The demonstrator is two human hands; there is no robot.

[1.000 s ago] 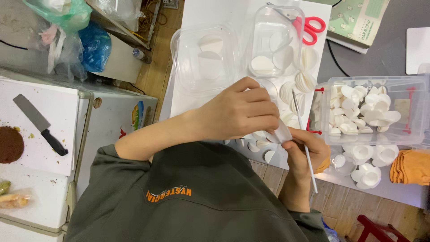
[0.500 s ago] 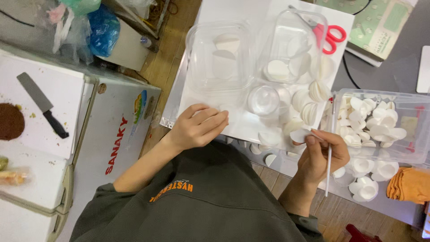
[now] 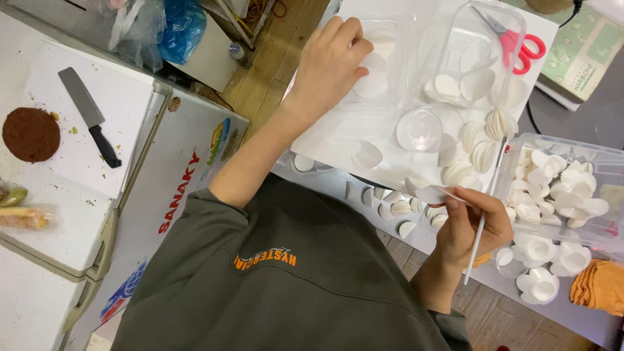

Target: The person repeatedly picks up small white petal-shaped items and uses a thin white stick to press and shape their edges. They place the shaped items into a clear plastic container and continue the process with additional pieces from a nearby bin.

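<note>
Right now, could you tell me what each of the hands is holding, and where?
Right hand: thin white stick gripped mid-length. Left hand: fingertips on round white disc, grip unclear.

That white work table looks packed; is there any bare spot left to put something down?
Yes: bare white board between the left hand and the single loose disc. It is crowded right of that, around the round lid, stacked discs and bin.

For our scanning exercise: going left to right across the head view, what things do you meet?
Brown powder disc → kitchen knife → blue plastic bag → left hand → small round clear lid → right hand → red-handled scissors → orange cloth.
</note>
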